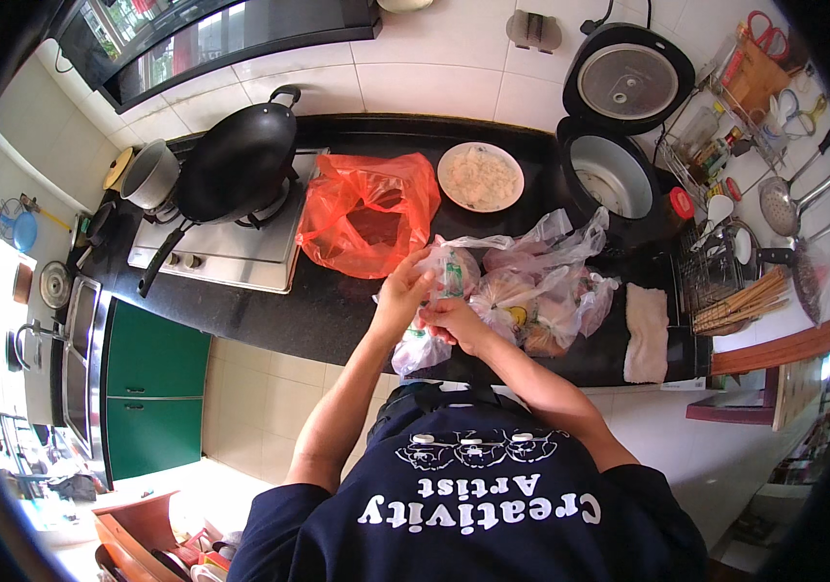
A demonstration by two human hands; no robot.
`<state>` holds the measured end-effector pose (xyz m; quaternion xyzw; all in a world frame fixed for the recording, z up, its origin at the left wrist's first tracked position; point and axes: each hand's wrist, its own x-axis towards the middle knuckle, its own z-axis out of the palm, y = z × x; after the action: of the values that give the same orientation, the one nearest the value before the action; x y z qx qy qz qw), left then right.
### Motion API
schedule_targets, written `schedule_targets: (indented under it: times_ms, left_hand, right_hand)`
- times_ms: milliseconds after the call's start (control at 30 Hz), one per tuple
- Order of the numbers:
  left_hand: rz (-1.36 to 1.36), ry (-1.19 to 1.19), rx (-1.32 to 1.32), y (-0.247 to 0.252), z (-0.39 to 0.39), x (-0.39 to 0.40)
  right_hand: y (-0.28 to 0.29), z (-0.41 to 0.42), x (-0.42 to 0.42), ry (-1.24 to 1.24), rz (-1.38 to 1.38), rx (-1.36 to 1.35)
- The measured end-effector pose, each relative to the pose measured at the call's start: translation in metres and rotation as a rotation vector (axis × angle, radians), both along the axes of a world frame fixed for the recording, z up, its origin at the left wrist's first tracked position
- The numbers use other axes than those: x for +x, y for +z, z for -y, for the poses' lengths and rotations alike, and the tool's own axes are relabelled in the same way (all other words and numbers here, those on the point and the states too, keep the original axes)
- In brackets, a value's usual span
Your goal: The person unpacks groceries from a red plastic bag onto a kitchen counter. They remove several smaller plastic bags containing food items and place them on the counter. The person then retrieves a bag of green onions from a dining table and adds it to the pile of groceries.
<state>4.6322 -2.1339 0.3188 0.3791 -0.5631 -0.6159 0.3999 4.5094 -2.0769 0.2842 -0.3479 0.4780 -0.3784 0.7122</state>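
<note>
Near the counter's front edge, my left hand and my right hand meet at a translucent plastic bag with green print, the fingers of both closed on its film. The lower part of this bag hangs below my hands by the counter edge; its contents cannot be made out. Several knotted clear plastic bags of food lie to the right, touching one another. Behind my left hand spreads an open red plastic bag. A white plate of pale, rice-like food stands behind the bags.
A black wok and a small pot stand on the gas stove at left. The open rice cooker is at back right. A folded cloth, a chopstick basket and a wire rack with bottles line the right side.
</note>
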Motion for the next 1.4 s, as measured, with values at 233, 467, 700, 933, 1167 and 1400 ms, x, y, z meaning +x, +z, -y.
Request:
schedule_targets:
  times_ms: [233,467,700,933,1167,1400]
  left_hand:
    - [0.475,-0.207,-0.3,-0.001,-0.011,0.041]
    - [0.624,-0.033,-0.428,0.004,-0.025,0.047]
    - [0.435,-0.069,-0.111,-0.01,-0.038,0.061]
    - [0.443,-0.171,-0.13,-0.024,-0.027,0.057]
    - [0.401,-0.262,-0.027,-0.025,-0.013,0.054]
    - [0.353,-0.209,-0.02,-0.038,-0.007,0.047]
  right_hand:
    - [-0.006,-0.002,0.0,0.015,0.138,0.002]
    - [-0.008,0.003,0.003,-0.058,0.163,0.053]
    - [0.0,-0.003,-0.002,0.028,0.198,-0.039]
    - [0.0,-0.008,-0.002,0.039,0.163,-0.096]
    - [0.0,-0.01,0.002,-0.016,0.032,-0.217]
    - [0.0,-0.009,0.016,-0.191,-0.632,-0.738]
